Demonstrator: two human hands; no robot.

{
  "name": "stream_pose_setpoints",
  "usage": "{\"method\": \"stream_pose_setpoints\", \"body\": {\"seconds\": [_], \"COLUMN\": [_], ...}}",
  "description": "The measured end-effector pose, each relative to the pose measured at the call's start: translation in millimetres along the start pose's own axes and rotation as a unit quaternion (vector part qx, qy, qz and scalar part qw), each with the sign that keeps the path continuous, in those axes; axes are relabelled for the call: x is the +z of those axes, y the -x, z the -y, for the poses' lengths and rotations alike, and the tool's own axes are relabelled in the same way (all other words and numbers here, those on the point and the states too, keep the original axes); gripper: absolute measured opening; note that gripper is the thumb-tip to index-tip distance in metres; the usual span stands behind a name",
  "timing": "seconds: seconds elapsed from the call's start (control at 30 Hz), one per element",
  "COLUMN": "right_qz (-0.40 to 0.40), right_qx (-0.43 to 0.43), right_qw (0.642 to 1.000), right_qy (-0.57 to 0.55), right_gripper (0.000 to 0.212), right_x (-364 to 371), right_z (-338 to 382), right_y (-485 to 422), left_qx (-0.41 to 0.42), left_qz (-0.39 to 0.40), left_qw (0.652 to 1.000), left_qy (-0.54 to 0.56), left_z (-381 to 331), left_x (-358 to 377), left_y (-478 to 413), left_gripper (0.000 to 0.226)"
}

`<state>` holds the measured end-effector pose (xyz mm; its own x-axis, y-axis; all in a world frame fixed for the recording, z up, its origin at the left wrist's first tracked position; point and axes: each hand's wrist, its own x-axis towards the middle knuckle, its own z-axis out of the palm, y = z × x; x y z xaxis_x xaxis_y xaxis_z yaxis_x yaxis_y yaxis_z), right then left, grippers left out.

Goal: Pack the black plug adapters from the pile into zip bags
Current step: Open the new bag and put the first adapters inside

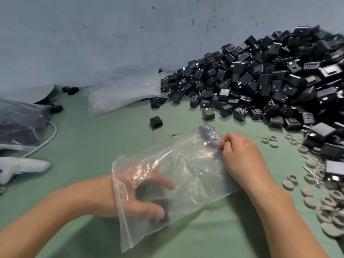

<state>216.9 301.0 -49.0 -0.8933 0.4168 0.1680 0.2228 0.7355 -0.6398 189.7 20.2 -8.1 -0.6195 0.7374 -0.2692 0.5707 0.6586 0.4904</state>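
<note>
One dark, stuffed bag (16, 123) lies far to the left of the zip bag (186, 164) you are filling. A white cable (50, 135) and a pale padded object (22, 167) sit beside it on the green tabletop (93, 146).

Your left hand (143, 194) is inside the zip bag's open mouth up to the wrist. Its fingers curl round a couple of plug adapters (160, 203), which show as dark blurs through the plastic. I judge you are carrying them deep so they don't jam at the zip.

Behind the zip bag, toward the wall, a stack of empty clear bags (121, 90) lies within reach for the next round. A lone adapter (156, 121) sits loose between that stack and the zip bag.

Your right hand (240, 153) pinches the zip bag's closed far end between thumb and curled fingers and holds it taut. That probably keeps the film from bunching round your left wrist. Something dark (210, 136) shows at that end, but I cannot tell whether it is inside the bag.

To the right of the zip bag and behind it, the pile (270, 81) banks up against the wall, so most of the packing looks to be ahead. Grey round caps (309, 177) are scattered at the pile's foot, to the right of the zip bag.
</note>
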Motion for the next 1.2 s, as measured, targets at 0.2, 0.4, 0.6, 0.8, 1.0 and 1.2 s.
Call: {"method": "stream_pose_setpoints", "body": {"seconds": [0.2,0.4,0.6,0.8,1.0,1.2], "right_qz": [-0.001,0.003,0.005,0.007,0.014,0.017], "right_qx": [0.002,0.008,0.009,0.024,0.025,0.022], "right_qw": [1.000,1.000,1.000,0.999,0.998,0.998], "right_qy": [-0.003,-0.011,-0.026,-0.048,-0.059,-0.063], "right_gripper": [0.028,0.027,0.028,0.028,0.029,0.029], "right_x": [0,-1,-3,-4,-5,-6], "right_z": [-1,0,-1,-3,-4,-4], "right_y": [0,-2,-2,-4,-4,-4], "left_qx": [0.062,0.104,0.115,0.054,0.042,0.074], "left_qz": [-0.027,-0.125,-0.132,-0.160,-0.203,-0.099], "left_qw": [0.997,0.987,0.980,0.986,0.970,0.990], "left_qy": [-0.032,-0.011,-0.092,-0.002,0.130,0.064], "left_z": [-19,-61,-63,-52,-50,-38], "left_x": [2,18,17,27,31,31], "left_y": [-9,-48,-70,-79,-78,-76], "left_gripper": [0.042,0.030,0.030,0.030,0.030,0.033]}}
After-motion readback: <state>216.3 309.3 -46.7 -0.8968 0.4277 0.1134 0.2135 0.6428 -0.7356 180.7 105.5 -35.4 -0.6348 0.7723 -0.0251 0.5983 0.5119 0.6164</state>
